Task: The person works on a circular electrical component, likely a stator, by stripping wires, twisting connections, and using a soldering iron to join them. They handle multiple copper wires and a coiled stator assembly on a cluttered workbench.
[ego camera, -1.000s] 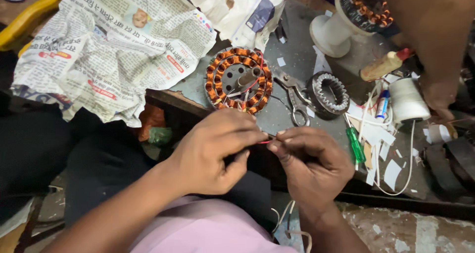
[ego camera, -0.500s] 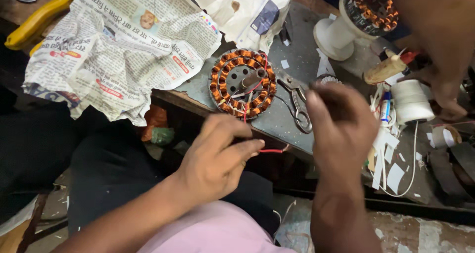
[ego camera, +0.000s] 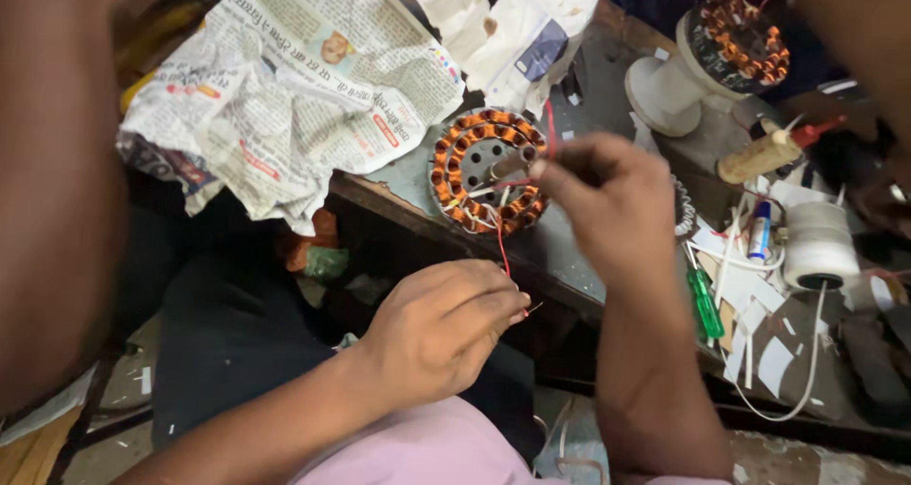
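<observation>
Head view: both hands, left point(ego camera: 441, 328) and right point(ego camera: 607, 200), pinch red wire point(ego camera: 501, 248) over bench edge point(ego camera: 399, 214).

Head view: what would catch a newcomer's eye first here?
The round copper coil ring at the bench edge, mid-frame, stands out first. The right hand is raised beside it, pinching a red wire that runs down to the left hand below the bench edge. A crumpled newspaper covers the upper left.

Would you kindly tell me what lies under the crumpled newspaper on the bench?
The newspaper rests on the grey bench top, its lower edge hanging over the front. Whatever sits beneath it is covered and cannot be seen.
</observation>
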`<state>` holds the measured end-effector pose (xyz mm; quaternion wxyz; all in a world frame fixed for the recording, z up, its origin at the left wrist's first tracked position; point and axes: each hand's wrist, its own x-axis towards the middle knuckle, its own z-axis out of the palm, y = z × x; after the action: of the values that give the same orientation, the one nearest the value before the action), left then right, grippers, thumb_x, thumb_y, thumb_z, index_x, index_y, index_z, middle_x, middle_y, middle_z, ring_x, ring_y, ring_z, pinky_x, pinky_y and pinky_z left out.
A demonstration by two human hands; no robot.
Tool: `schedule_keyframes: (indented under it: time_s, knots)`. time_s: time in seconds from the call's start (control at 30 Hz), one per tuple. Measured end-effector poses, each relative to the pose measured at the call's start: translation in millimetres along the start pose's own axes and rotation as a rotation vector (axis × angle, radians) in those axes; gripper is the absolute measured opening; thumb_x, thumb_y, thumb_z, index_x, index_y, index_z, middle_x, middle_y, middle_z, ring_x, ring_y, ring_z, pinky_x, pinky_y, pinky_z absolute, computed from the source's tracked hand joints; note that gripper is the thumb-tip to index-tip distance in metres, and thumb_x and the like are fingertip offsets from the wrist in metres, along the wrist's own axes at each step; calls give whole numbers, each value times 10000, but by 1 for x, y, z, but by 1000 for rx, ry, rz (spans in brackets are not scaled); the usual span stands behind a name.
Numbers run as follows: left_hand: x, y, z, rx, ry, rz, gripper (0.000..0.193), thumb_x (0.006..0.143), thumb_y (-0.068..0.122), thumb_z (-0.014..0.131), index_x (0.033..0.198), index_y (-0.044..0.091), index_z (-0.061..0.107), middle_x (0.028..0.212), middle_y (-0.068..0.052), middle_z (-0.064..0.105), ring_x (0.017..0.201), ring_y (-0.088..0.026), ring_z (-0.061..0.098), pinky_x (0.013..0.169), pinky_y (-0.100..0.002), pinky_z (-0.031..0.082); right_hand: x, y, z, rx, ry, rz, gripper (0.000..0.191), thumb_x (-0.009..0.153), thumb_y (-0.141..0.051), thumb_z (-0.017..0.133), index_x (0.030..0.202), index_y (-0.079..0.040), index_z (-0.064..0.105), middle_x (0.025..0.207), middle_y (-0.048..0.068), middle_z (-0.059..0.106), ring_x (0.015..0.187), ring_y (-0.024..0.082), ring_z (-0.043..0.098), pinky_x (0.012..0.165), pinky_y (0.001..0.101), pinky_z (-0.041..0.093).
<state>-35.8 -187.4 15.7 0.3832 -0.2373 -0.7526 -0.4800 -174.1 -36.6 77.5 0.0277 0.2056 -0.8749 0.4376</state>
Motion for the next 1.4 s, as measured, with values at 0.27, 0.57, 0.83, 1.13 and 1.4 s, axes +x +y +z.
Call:
schedule_keyframes:
  time_s: [0.27, 0.57, 0.83, 1.13, 1.4]
  knots:
    - [6, 2, 1, -207, 93, -434, 123, 861, 52, 748, 973, 10, 719, 1316, -215, 600, 858, -254, 713, 789, -346, 583, -54, -2, 13, -236, 90, -559, 249, 728, -67, 883, 946, -110, 771, 1002, 8, 744, 1009, 235, 629, 919, 351, 459]
    - [13, -1, -2, -212, 124, -421, 92, 920, 65, 742, 983, -2, 741, 1066, -140, 773, 991, -230, 786, 873, -305, 615, -73, -3, 14, -106, 74, -436, 245, 797, 9, 799, 1027, -67, 760, 1044, 38, 758, 1037, 213, 655, 943, 322, 500]
    - [15, -2, -2, -65, 49, -348, 104, 867, 17, 725, 970, 2, 724, 1014, -145, 748, 944, -299, 751, 826, -344, 598, -76, -17, 6, -31, 103, -391, 193, 799, -41, 848, 949, -11, 730, 981, 78, 741, 963, 193, 675, 903, 317, 518]
    - [13, -1, -3, -237, 108, -629, 311, 928, 140, 706, 1200, 40, 593, 971, -67, 790, 923, -199, 803, 768, -272, 610, -66, 15, -3, 1149, -265, 191, 144, 908, 63, 754, 1040, 60, 696, 1016, 161, 721, 873, 229, 714, 768, 360, 591]
    - [13, -2, -4, -147, 99, -463, 130, 933, 109, 745, 1037, 33, 758, 969, -106, 792, 841, -216, 797, 740, -290, 611, -64, 29, 7, 1198, -218, 134, 97, 899, 65, 745, 984, 35, 709, 970, 179, 712, 848, 272, 733, 750, 398, 612]
